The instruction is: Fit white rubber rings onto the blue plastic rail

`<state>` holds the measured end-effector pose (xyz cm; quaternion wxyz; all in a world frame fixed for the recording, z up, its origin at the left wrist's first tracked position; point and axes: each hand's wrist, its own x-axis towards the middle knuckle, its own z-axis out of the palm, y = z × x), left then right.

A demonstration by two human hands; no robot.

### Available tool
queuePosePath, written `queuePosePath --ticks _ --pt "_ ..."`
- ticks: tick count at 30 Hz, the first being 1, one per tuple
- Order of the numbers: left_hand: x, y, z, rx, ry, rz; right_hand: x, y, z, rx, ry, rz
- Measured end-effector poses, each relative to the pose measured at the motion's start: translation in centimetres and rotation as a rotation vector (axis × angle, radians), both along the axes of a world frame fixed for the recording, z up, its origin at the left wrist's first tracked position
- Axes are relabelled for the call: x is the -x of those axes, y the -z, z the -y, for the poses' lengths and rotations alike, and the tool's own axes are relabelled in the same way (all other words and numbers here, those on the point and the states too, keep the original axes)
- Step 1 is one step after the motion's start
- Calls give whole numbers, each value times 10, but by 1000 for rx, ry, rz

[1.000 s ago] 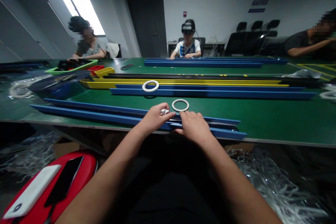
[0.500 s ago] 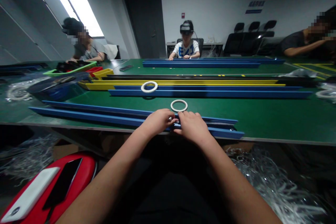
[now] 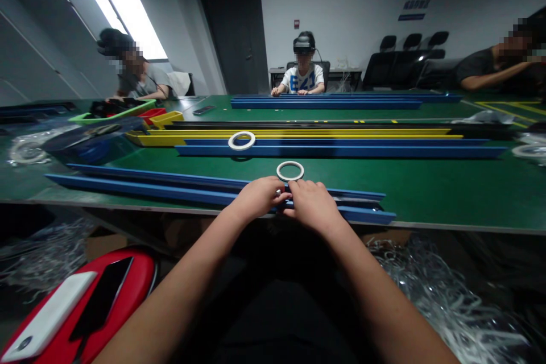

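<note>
Bare green strip on bench (image 3: pixel 452 187) right of near blue channel (image 3: pixel 140 186); white ring (image 3: pixel 290 171) blocks middle gap, far blue channel (image 3: pixel 384 152) behind.

The person is wearing a black garment (image 3: pixel 273 296) — dark across the near middle. The left hand (image 3: pixel 258 196) and right hand (image 3: pixel 314 205) are showing bare — forearms too.

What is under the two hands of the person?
Under the left hand and right hand lies the near blue channel; the part they cover cannot be seen.

Green table (image 3: pixel 426 187) (blue rails (image 3: pixel 140 189) atop)
</note>
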<state>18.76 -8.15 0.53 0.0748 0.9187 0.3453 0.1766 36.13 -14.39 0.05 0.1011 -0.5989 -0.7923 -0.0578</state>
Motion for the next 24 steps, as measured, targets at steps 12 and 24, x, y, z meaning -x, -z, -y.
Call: queuePosePath --ticks 12,24 --pt "2 5 1 47 -27 71 -4 -3 1 20 -42 -17" --pt "4 5 -3 50 -7 77 -124 -31 6 437 143 -163"
